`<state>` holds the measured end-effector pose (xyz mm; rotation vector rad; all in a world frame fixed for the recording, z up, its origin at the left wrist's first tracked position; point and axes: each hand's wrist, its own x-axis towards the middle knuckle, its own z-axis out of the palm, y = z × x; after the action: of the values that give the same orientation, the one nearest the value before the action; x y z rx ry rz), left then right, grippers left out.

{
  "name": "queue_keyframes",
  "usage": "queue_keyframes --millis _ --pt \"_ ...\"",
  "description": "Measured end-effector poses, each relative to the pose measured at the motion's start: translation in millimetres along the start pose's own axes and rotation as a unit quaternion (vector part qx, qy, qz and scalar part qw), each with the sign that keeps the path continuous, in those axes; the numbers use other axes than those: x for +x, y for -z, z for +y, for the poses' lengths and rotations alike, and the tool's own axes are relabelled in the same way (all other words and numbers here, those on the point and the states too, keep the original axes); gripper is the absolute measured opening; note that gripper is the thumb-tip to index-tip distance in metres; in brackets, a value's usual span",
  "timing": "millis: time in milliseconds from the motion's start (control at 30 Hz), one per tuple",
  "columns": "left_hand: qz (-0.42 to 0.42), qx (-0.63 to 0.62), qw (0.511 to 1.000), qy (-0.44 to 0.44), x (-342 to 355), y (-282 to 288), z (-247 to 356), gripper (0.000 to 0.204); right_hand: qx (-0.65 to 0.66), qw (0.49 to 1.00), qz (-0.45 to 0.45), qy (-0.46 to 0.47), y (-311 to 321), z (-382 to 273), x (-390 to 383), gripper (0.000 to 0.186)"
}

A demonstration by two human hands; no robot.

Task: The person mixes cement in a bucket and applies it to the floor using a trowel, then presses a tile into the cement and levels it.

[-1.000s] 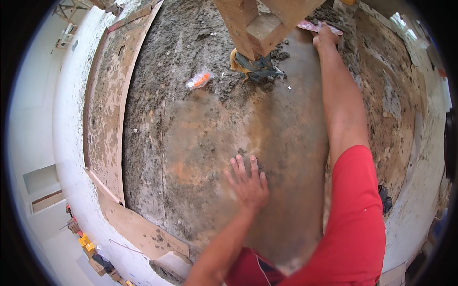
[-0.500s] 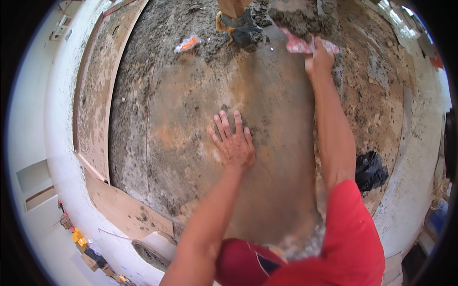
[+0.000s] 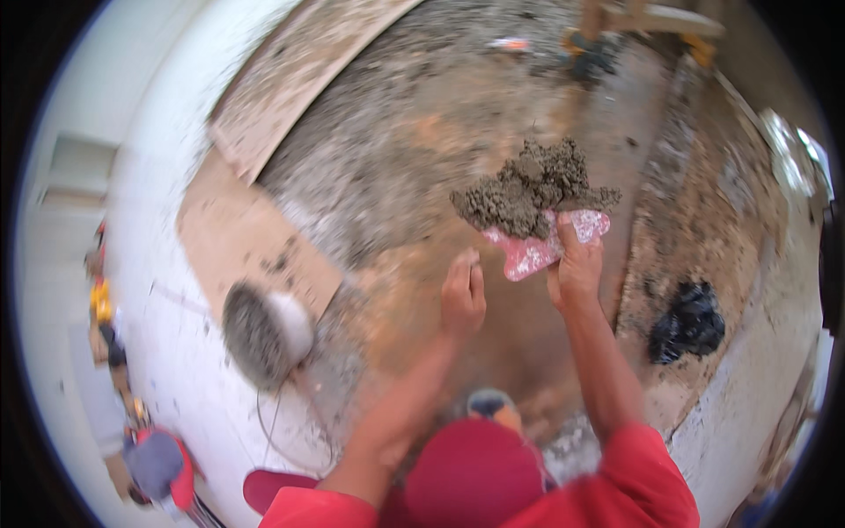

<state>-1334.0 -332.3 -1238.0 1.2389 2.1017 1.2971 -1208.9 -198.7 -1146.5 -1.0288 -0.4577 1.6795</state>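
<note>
A pink, splash-marked trowel (image 3: 528, 256) is in my right hand (image 3: 579, 268), the fingers wrapped round its edge and the thumb on top. It carries a heap of wet grey mortar (image 3: 537, 187), raised in front of me. Just left of it, my left hand (image 3: 464, 293) hovers with fingers loosely curled in; nothing shows in them. Beneath both hands lies a wet, mortar-smeared brown board (image 3: 493, 352), blurred by motion.
A white bucket (image 3: 289, 327) with grey mortar stands at left, near brown boards (image 3: 233, 224). A black plastic bag (image 3: 688, 323) lies at right. Wooden legs wrapped in cloth (image 3: 591, 48) stand at the far side. Another person (image 3: 158, 466) shows at lower left.
My view has swung left. My right hand has drawn the trowel nearer, now with mortar on it. My left hand has lifted off the board and curled its fingers.
</note>
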Motion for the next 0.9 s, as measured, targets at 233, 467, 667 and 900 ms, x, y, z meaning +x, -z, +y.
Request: queue_keyframes --millis 233,467,667,900 --pt "0.439 0.239 0.865 -0.042 -136.6 280.7 -6.2 0.031 -0.122 0.964 -0.221 -0.087 -72.1 123.4 -148.7 0.012" --pt "0.399 -0.171 0.897 0.086 -78.9 424.1 -73.0 0.073 -0.221 0.880 -0.409 0.094 -187.1 185.0 -248.5 0.013" --pt "0.312 -0.215 0.925 0.031 -57.4 409.7 -89.7 0.081 -0.275 0.825 -0.436 0.230 -214.4 206.9 -289.3 0.017" --pt "0.286 0.085 0.954 0.032 -69.5 379.7 -75.0 0.065 -0.291 0.792 -0.401 0.356 -218.2 212.0 -272.2 0.024"
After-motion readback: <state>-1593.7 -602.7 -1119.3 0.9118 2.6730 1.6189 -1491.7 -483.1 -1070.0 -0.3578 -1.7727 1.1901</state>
